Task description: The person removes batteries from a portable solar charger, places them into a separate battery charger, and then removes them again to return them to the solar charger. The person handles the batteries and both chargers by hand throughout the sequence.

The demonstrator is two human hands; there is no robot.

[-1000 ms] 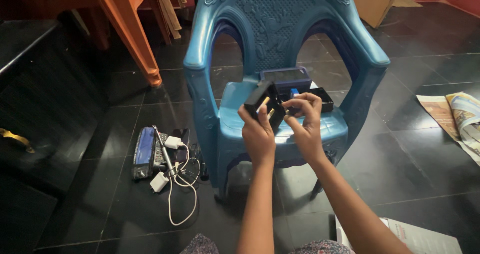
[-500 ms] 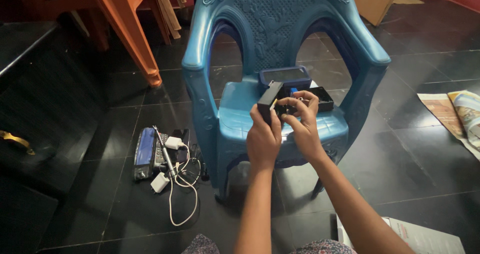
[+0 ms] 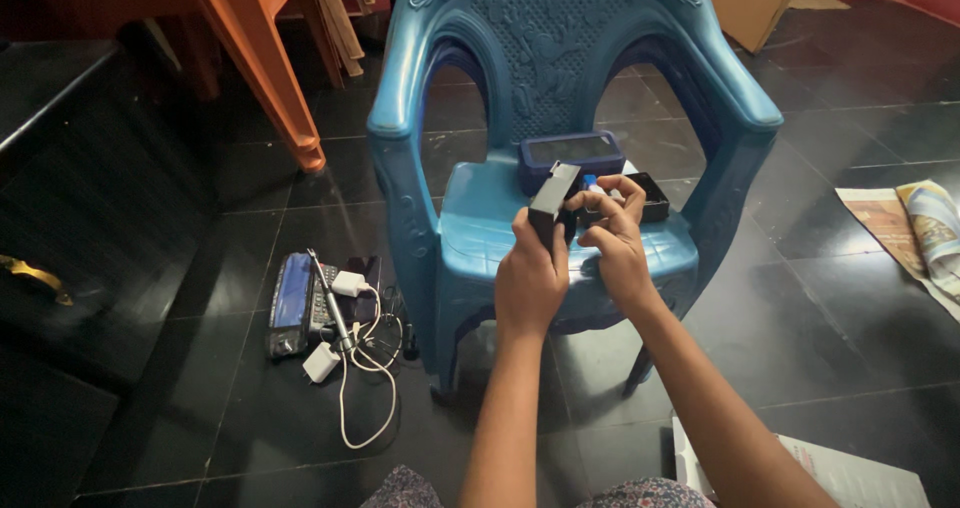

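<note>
The left hand (image 3: 530,278) is gripping a small black box (image 3: 553,206) and holding it up just above the front of the blue chair's (image 3: 480,238) seat, with its thumb and fingers wrapped tightly around the box's lower part. The right hand (image 3: 618,243) is meeting it from the right, its fingers pinched narrowly at the box's side; whether they are pressing a part in or pulling one out is not possible to tell, since the fingertips are covering the spot. A small blue piece (image 3: 590,181) is peeking out just above the right hand's fingers.

Judging by this, the work on the box seems to be somewhere in the middle: the box is in hand and being worked on, and not yet set down with the other pieces on the seat.

Counting what is showing: one black box in the hands; behind it on the chair's seat, one dark blue case (image 3: 570,156) and one shallow black tray (image 3: 648,196). On the floor to the left of the chair, one dark device with a blue face (image 3: 290,303), one thin rod-like tool (image 3: 328,303), and two white plugs (image 3: 320,363) with a white cable (image 3: 350,408). Right of the chair, one newspaper (image 3: 915,233) is lying open; behind and left of the chair, one orange chair (image 3: 250,58) is standing.
</note>
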